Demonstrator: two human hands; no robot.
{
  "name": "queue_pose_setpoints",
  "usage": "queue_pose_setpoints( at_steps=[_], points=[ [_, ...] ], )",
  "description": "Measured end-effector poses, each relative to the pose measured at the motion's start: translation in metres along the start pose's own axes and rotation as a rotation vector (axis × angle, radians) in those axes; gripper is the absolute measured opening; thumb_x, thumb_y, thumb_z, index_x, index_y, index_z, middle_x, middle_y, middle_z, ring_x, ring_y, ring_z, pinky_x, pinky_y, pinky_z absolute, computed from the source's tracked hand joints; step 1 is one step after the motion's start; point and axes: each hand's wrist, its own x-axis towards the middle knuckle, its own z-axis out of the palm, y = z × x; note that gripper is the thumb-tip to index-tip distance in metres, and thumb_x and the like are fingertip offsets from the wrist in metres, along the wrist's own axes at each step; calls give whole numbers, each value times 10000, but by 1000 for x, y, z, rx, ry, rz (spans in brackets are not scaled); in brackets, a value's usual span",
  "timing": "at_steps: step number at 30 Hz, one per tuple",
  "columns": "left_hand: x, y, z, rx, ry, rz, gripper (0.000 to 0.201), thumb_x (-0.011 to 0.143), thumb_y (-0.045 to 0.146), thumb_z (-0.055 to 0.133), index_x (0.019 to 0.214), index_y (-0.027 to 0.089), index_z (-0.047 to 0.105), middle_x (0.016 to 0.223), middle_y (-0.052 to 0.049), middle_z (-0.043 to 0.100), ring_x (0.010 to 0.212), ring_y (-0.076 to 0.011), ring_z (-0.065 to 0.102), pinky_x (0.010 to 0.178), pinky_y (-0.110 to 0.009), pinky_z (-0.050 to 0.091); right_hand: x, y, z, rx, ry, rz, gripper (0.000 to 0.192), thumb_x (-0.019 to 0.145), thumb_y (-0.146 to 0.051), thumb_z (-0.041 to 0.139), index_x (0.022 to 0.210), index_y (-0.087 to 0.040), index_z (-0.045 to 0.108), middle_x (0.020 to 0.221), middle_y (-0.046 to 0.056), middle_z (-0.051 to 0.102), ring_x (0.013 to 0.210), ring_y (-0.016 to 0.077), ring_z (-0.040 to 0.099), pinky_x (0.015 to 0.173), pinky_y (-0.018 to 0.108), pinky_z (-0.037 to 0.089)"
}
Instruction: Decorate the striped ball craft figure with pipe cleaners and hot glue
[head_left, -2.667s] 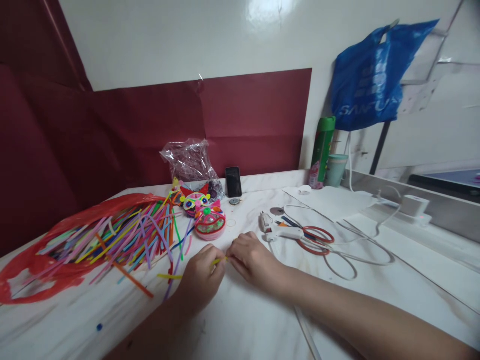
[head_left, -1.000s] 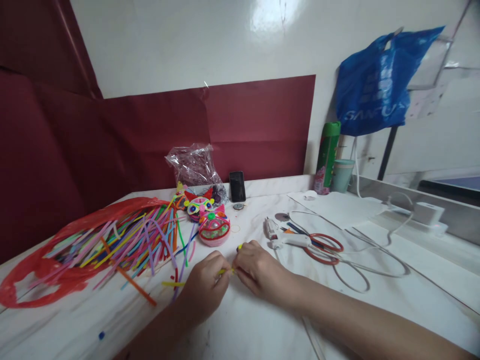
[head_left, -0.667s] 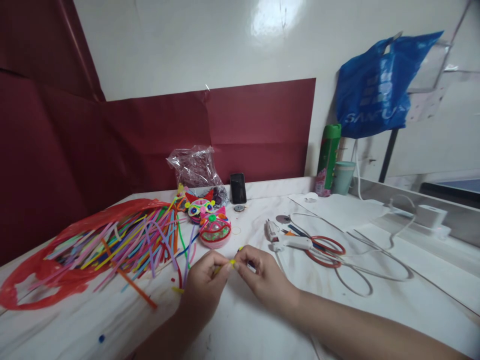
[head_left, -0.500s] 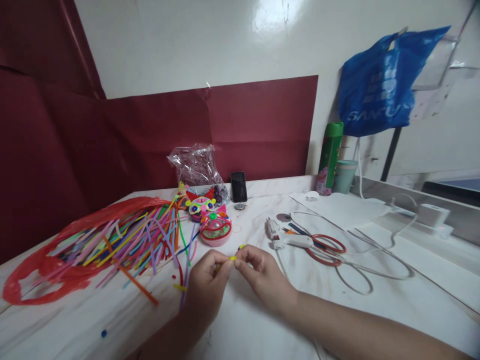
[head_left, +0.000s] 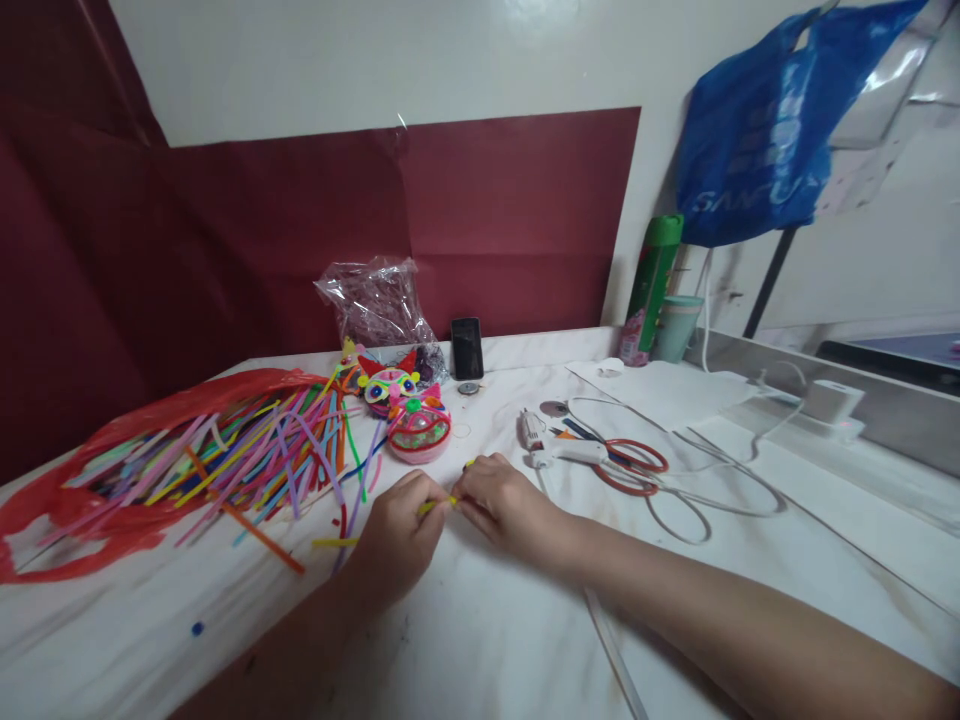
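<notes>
Just in front of the decorated figures, my left hand [head_left: 403, 530] pinches a short yellow pipe cleaner [head_left: 427, 507]. My right hand [head_left: 504, 500] has its fingers closed on the other end of it, and the fingertips of both hands almost meet. A yellow bit also peeks out above the right fingers; most of the piece is hidden. Beyond the hands stands a round pink figure [head_left: 420, 437] with a red-rimmed front and a green knot on top. Behind it sits a second figure [head_left: 390, 388] with big eyes and red pointed ears.
A torn red plastic bag [head_left: 90, 560] full of coloured pipe cleaners [head_left: 247, 450] spreads over the left side. On the right lie a white glue gun [head_left: 574, 450], red-handled scissors [head_left: 637, 455] and looping cables. A black phone [head_left: 467, 348] leans at the back; a glue stick [head_left: 611, 650] lies near the right forearm.
The camera view has shifted, so the whole scene sits slightly higher and further left. The hands still grip the yellow pipe cleaner, with more of it showing between the left fingers.
</notes>
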Motion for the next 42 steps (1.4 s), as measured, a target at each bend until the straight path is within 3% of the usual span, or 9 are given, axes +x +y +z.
queue_pose_setpoints(
  at_steps=[7,13,18,23,29,32,37,40,42],
  points=[
    [2,-2,-3,-40,-73,16,176,766,183,437,611,179,519,621,-15,546,635,-144,528,582,-247,396,2,-3,-4,27,-31,-35,147,789,-99,498,672,-166,557,629,24,573,652,149,509,697,288,381],
    [5,4,-7,-479,-90,-418,191,739,338,529,716,158,589,520,49,459,452,-83,378,431,-202,290,3,-10,-2,426,118,306,135,795,-169,512,672,-167,566,630,-12,547,605,109,494,574,216,382],
    [3,10,-1,-612,5,-507,201,676,360,589,665,161,565,481,65,425,428,-63,329,417,-192,263,2,-16,3,546,186,397,161,804,-257,537,676,-165,570,591,-32,510,571,97,458,547,208,375],
    [-3,3,5,-482,51,-453,184,731,343,569,679,167,551,551,40,491,494,-89,431,468,-201,329,1,-17,5,539,179,398,155,812,-253,534,705,-158,596,636,-10,570,616,111,501,591,225,405],
    [0,5,-2,-60,109,-62,132,741,165,494,614,178,524,604,5,537,604,-124,515,576,-232,389,4,-10,-1,375,98,272,81,786,-140,541,731,-166,595,707,18,616,688,134,542,635,241,418],
    [1,4,-3,31,53,9,147,746,134,448,627,188,514,612,-5,544,609,-132,520,572,-239,390,3,-6,-4,207,49,136,118,784,-97,534,711,-179,579,701,19,609,706,146,539,677,264,403],
    [1,1,0,-27,-43,-45,129,731,154,454,631,189,528,631,-7,563,633,-144,542,575,-242,404,1,-6,-4,35,8,16,141,787,-81,491,695,-180,531,667,18,568,685,156,510,721,302,371],
    [1,3,-1,-124,6,-166,109,756,195,493,674,183,562,652,4,582,630,-134,550,584,-231,421,1,-6,-4,48,77,29,140,789,-82,464,706,-183,514,678,27,570,698,162,502,702,296,363],
    [0,5,-1,-120,44,-146,123,779,196,490,683,179,565,657,4,575,634,-130,548,589,-226,422,2,-7,-4,38,83,20,136,793,-89,459,707,-184,507,678,29,565,698,164,497,696,296,356]
  ],
)
